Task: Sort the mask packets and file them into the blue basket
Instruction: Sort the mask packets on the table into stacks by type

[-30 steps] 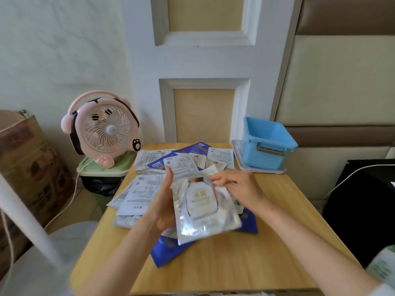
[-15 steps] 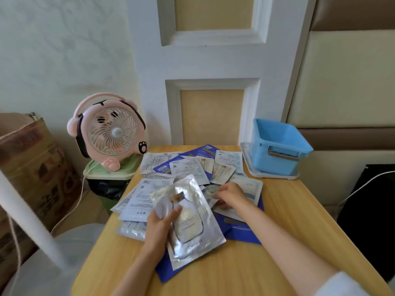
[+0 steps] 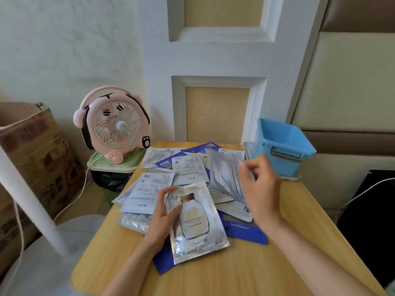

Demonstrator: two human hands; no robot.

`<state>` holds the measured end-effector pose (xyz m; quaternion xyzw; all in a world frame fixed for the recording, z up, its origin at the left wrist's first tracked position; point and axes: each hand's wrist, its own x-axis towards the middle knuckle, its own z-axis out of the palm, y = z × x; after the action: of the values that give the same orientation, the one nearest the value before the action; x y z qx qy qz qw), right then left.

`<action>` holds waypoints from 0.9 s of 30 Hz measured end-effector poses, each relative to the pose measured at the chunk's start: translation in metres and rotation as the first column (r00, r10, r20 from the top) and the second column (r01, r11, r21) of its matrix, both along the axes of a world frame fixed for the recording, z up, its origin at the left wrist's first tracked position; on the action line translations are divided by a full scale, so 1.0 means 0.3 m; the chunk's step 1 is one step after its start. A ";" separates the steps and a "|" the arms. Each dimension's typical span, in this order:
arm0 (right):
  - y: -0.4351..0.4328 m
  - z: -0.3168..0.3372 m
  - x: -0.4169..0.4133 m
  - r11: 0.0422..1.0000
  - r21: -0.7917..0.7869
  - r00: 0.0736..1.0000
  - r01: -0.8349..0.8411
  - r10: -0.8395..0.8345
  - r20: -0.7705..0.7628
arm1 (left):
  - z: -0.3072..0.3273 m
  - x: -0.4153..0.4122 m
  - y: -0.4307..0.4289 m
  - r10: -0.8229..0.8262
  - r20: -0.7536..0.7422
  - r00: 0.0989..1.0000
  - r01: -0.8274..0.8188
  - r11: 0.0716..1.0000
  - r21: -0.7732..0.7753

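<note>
My left hand (image 3: pixel 163 218) holds a silver mask packet (image 3: pixel 195 223) with a bottle picture by its left edge, low over the table. My right hand (image 3: pixel 259 184) pinches a second silver-white packet (image 3: pixel 224 176), lifted and blurred, above the pile. A loose pile of white and dark blue mask packets (image 3: pixel 186 167) covers the table's far half. The blue basket (image 3: pixel 284 146) stands on a clear tray at the far right corner, just beyond my right hand.
The small wooden table (image 3: pixel 235 270) has bare wood near me. A pink desk fan (image 3: pixel 113 127) sits on a green-lidded bin left of the table. A cardboard box (image 3: pixel 32 150) stands far left; a black object with a white cable sits at right.
My right hand has picked a packet out of the pile and raised it toward the basket side. My left hand keeps the silver packet, now lower and flatter.
</note>
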<state>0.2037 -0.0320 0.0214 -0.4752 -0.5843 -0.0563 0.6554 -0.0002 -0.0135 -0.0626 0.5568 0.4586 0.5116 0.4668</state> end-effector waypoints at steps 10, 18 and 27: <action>-0.077 -0.366 -0.202 0.936 -0.077 0.486 -0.344 0.247 0.839 | 0.013 -0.002 -0.006 -0.067 -0.021 0.998 0.067 0.997 -0.035; -0.031 -0.263 -0.166 0.759 -0.411 0.727 -0.505 0.631 0.272 | -0.019 -0.015 0.006 -0.076 0.033 0.997 0.077 0.996 -0.044; 0.266 -0.211 0.099 0.464 -0.738 0.771 -0.489 -0.165 -0.615 | -0.016 -0.026 0.014 -0.171 -0.017 0.985 0.171 0.985 0.021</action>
<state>0.2333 0.0478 -0.0420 -0.6675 -0.3291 0.4721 0.4725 -0.0081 -0.0093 -0.0675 0.6030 0.4069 0.4705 0.4994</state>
